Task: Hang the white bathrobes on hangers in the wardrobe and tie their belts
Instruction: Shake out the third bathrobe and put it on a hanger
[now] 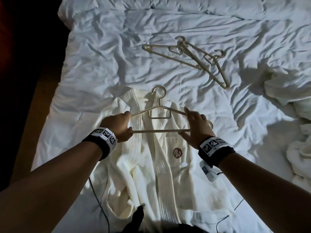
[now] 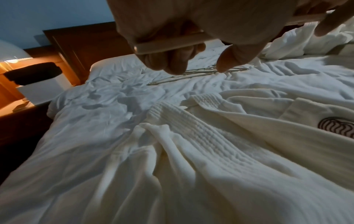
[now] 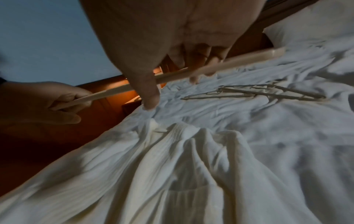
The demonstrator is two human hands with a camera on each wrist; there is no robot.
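I am looking at a bed (image 1: 104, 68) whose white sheet is lying crumpled and creased all over. A pillow (image 3: 314, 28) is resting at its far end, against a dark wooden headboard (image 2: 80, 45). A lamp (image 2: 11, 57) is glowing orange beside the bed, over a nightstand (image 2: 21, 110). Thin black cables (image 1: 99, 199) are trailing across the near edge of the sheet. A pale blue wall (image 2: 57, 13) is showing behind the headboard.

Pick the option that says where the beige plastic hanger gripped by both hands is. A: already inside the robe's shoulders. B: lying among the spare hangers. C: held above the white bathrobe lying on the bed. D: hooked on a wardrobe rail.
C: the left hand and right hand hold the beige plastic hanger above the white bathrobe on the bed.
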